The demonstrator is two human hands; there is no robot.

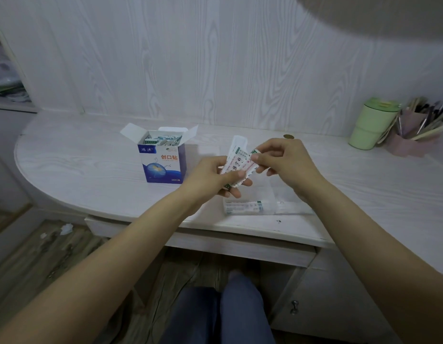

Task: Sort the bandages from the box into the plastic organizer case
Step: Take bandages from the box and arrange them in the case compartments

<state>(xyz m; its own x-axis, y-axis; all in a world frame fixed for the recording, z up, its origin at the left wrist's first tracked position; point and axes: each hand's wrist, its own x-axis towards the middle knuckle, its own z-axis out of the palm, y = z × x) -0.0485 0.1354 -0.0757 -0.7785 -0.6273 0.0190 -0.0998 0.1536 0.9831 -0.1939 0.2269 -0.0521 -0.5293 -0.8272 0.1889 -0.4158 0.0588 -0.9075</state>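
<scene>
A small fan of white paper-wrapped bandages with green and red print is held above the desk, over the far end of the clear plastic organizer case, between both hands. The left hand is curled closed around the lower ends of the strips, thumb pressed on top and fingers underneath. The right hand pinches the upper end of one strip between thumb and forefinger, its other fingers loosely bent.

This looks like the separating step: one bandage being drawn out of the bunch so it can go into a compartment. The next move would call for sliding that single strip free without dragging its neighbours, then lowering it flat into the case just below. A few wrapped strips already lie in the case's near-left compartment; the rest of the case appears bare, though its clear walls make the dividers hard to read.

The wrappers are thin, flat and slightly splayed, one standing taller than the others; they should slip easily against each other.

To the left stands the blue and white cardboard bandage box, flaps open, well stocked, so much of the sorting is likely ahead. All sits on a pale wood-grain desk, with a green lidded cup far right
</scene>
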